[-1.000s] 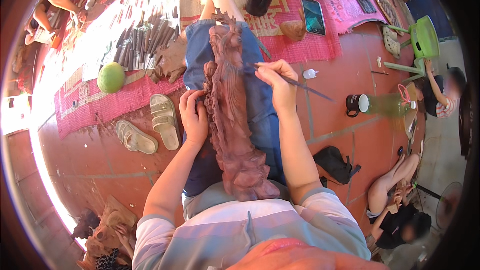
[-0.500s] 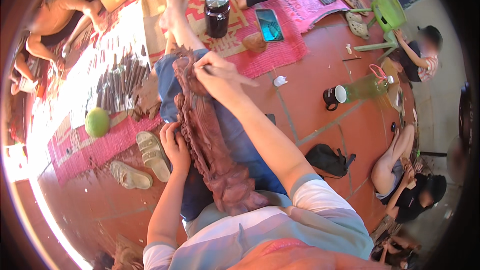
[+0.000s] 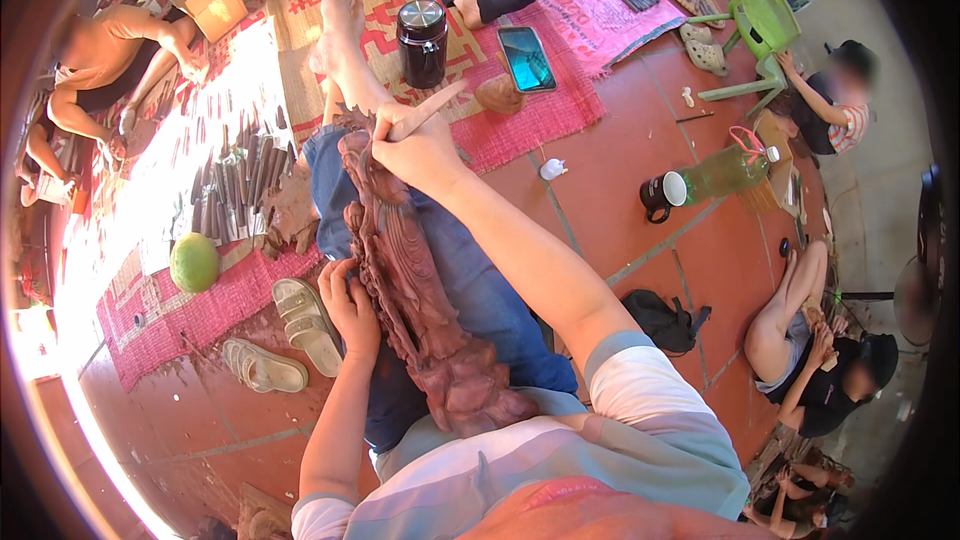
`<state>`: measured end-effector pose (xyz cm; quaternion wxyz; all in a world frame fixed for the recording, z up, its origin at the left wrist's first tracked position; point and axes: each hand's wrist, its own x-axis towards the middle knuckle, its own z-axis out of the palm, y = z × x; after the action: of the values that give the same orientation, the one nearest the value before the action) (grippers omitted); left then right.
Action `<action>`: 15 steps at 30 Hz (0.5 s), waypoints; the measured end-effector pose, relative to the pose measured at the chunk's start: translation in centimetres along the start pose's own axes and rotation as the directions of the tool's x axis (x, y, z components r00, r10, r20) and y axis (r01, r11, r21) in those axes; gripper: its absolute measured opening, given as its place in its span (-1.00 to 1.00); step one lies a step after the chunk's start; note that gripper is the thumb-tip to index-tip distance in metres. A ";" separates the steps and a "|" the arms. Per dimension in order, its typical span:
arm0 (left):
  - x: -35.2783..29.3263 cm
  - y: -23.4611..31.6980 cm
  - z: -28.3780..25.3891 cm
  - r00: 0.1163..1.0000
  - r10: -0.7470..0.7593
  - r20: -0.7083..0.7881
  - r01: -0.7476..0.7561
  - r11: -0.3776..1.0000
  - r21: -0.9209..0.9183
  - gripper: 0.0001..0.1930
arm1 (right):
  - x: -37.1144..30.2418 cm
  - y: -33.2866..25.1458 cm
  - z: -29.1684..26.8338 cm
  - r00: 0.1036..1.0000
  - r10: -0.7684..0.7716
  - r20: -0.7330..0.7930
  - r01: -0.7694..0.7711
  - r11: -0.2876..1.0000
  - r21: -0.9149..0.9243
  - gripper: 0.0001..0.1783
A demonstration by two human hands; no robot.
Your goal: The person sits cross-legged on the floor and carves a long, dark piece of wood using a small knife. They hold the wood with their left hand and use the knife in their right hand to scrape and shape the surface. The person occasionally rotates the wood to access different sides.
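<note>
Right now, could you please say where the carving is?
In the head view, the carving lies along the person's legs, mostly left of centre, the left hand at its left edge, the right hand near its far end.

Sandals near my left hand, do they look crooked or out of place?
Slightly crooked: the nearer sandal to the left hand runs more up and down the view, while the other sandal is turned more sideways, so they aren't lined up as a pair.

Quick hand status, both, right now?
Left hand: loosely bent at the side of the carving; whether it grips can't be told.
Right hand: closed, holding a thin tool over the carving's far end.
</note>
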<state>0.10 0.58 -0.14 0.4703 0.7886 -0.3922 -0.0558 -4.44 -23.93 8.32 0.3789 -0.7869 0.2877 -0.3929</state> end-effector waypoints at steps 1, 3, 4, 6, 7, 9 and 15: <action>0.0 0.0 0.0 1.000 -0.002 0.001 0.002 1.000 -0.001 -0.69 | 0.2 0.3 0.0 0.998 0.052 0.032 -0.054 0.997 0.057 -0.90; 0.0 0.1 -0.1 1.000 -0.004 0.001 0.004 1.000 -0.005 -0.69 | 1.1 0.9 -0.7 0.984 0.147 0.103 -0.162 0.973 0.165 -0.90; 0.0 0.0 0.0 1.000 -0.016 -0.001 0.016 1.000 -0.011 -0.69 | 1.3 0.4 -1.5 0.982 0.159 0.100 -0.171 0.978 0.122 -0.90; -0.1 -0.1 0.2 0.999 -0.036 -0.002 0.036 0.999 -0.026 -0.68 | 1.2 0.4 -0.6 0.988 0.120 0.093 -0.136 0.970 0.200 -0.89; 0.0 0.1 0.2 0.999 -0.041 -0.007 0.041 0.999 -0.028 -0.70 | 1.0 0.3 -0.4 0.991 0.100 0.086 -0.118 0.964 0.238 -0.89; 0.0 0.5 0.2 0.999 -0.050 -0.015 0.049 0.998 -0.030 -0.72 | 0.5 0.5 -0.9 1.000 -0.015 0.015 0.013 0.996 0.093 -0.90; 0.1 0.6 0.1 0.999 -0.053 -0.003 0.053 0.998 -0.024 -0.72 | -1.2 2.3 -2.0 0.974 0.224 -0.027 -0.179 0.841 0.510 -0.86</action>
<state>-0.21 0.33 0.29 0.4786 0.7931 -0.3699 -0.0715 -7.06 -25.00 6.78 0.5980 -0.6081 0.2720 -0.4457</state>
